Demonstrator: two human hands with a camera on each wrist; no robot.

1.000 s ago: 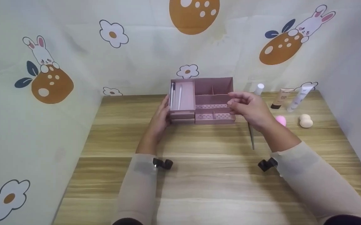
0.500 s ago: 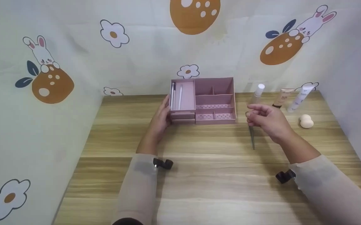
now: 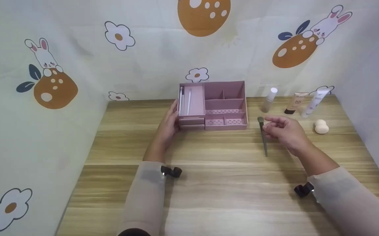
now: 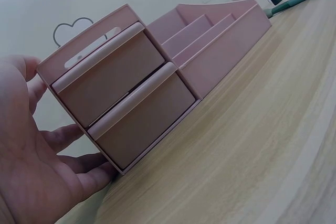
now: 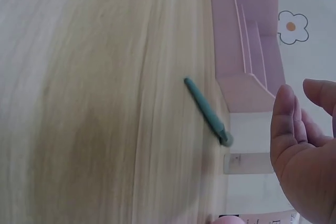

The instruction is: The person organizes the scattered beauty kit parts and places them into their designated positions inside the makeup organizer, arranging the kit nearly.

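Left of and below the right hand, its thumb and fingers parted round nothing, the green makeup brush lies near-to-far, bristles farthest.

"BB" reads on the beige tube, head view; smaller print above it too tiny to read; white tube has lettering, also too small

The right grip, fingers loosely bent, is near the pink organizer; a green brush lies on the bench.
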